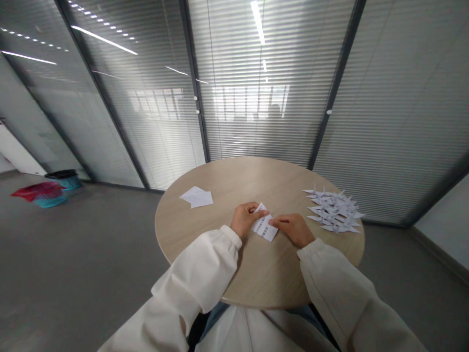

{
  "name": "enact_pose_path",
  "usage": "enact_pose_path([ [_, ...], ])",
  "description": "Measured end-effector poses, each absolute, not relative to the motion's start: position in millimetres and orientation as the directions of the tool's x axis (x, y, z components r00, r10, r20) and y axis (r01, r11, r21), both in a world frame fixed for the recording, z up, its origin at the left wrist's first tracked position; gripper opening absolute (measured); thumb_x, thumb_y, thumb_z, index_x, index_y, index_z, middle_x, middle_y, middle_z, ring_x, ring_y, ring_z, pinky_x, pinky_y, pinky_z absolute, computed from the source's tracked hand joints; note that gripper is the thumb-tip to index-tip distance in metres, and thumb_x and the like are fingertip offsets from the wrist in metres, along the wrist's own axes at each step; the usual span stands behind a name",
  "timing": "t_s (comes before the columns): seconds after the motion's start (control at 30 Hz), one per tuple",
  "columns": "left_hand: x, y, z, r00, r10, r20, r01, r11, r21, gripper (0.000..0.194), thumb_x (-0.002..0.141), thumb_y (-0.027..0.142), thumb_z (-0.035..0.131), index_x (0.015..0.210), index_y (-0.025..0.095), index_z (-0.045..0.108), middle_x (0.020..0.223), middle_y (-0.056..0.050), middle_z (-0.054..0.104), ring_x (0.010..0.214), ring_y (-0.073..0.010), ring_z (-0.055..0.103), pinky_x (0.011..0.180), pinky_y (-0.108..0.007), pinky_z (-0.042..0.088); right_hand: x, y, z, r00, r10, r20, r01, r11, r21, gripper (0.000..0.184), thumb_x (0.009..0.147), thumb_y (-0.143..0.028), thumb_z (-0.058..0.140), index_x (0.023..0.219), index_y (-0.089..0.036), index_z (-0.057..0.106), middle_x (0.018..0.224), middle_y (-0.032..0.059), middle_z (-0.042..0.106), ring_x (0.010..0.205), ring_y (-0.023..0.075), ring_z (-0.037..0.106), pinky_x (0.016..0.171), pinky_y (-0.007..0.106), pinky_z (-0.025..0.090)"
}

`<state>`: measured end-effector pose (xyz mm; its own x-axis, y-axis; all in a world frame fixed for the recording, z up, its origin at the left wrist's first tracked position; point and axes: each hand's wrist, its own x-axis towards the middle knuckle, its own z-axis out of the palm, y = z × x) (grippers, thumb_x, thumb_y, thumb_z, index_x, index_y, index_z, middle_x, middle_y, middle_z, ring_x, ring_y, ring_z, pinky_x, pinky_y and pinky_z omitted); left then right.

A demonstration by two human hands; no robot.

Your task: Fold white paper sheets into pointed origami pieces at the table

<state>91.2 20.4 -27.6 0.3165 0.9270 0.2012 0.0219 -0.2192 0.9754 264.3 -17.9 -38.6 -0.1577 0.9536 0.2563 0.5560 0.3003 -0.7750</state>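
A small folded piece of white paper with printed text [264,226] lies on the round wooden table [220,244] in front of me. My left hand [245,218] pinches its upper left edge with curled fingers. My right hand [295,229] presses on its right edge, fingers closed against the paper. Both arms wear white sleeves.
A pile of several folded white paper cranes [334,210] sits at the table's right. Loose white sheets [197,197] lie at the left. Glass walls with blinds stand behind. A red and teal basket [46,193] and a dark bin [65,178] are on the floor far left.
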Motion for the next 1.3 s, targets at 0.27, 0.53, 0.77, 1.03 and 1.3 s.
enact_pose_path([
  [0.27, 90.3, 17.0, -23.8, 0.349, 0.920, 0.179, 0.121, -0.234, 0.965, 0.032, 0.058, 0.038, 0.075, 0.071, 0.012, 0.064, 0.060, 0.000, 0.061, 0.050, -0.0111, 0.055, 0.045, -0.019, 0.039, 263.4, -17.3, -43.6, -0.211, 0.938, 0.276, 0.559, 0.347, -0.753, 0.034, 0.080, -0.043, 0.055, 0.074, -0.016, 0.075, 0.067, 0.0018, 0.070, 0.063, 0.0173, 0.062, 0.057, 0.024, 0.041],
  [0.53, 89.6, 14.6, -22.3, 0.350, 0.918, 0.186, 0.128, -0.244, 0.961, 0.032, 0.060, 0.041, 0.073, 0.070, 0.012, 0.064, 0.059, -0.001, 0.061, 0.051, -0.0116, 0.055, 0.046, -0.020, 0.040, 263.6, -18.2, -43.2, -0.231, 0.933, 0.277, 0.547, 0.360, -0.756, 0.034, 0.080, -0.043, 0.056, 0.072, -0.015, 0.074, 0.066, 0.0014, 0.069, 0.062, 0.0165, 0.060, 0.057, 0.023, 0.041],
  [0.77, 88.5, 20.4, -28.6, 0.337, 0.913, 0.231, 0.172, -0.301, 0.938, 0.040, 0.073, 0.051, 0.059, 0.067, 0.011, 0.063, 0.052, 0.001, 0.055, 0.046, -0.0096, 0.049, 0.043, -0.019, 0.032, 263.8, -18.8, -41.0, -0.223, 0.934, 0.280, 0.534, 0.357, -0.767, 0.038, 0.080, -0.045, 0.054, 0.068, -0.014, 0.072, 0.061, 0.0003, 0.066, 0.058, 0.0148, 0.058, 0.054, 0.022, 0.039],
  [1.03, 88.8, 19.4, -30.3, 0.450, 0.877, 0.170, 0.165, -0.269, 0.949, 0.043, 0.072, 0.053, 0.059, 0.069, 0.011, 0.065, 0.054, 0.001, 0.053, 0.048, -0.0093, 0.047, 0.043, -0.019, 0.029, 261.5, -19.4, -38.3, -0.198, 0.931, 0.306, 0.468, 0.364, -0.805, 0.036, 0.081, -0.045, 0.051, 0.077, -0.014, 0.069, 0.073, 0.0030, 0.069, 0.066, 0.0162, 0.060, 0.060, 0.023, 0.044],
  [1.3, 89.0, 16.6, -27.3, 0.460, 0.871, 0.170, 0.132, -0.256, 0.958, 0.043, 0.069, 0.053, 0.062, 0.070, 0.010, 0.067, 0.052, 0.001, 0.053, 0.046, -0.0083, 0.044, 0.043, -0.019, 0.027, 260.1, -22.0, -37.8, -0.149, 0.937, 0.317, 0.469, 0.349, -0.811, 0.026, 0.077, -0.039, 0.056, 0.072, -0.017, 0.068, 0.071, 0.0026, 0.070, 0.067, 0.0176, 0.063, 0.062, 0.025, 0.045],
])
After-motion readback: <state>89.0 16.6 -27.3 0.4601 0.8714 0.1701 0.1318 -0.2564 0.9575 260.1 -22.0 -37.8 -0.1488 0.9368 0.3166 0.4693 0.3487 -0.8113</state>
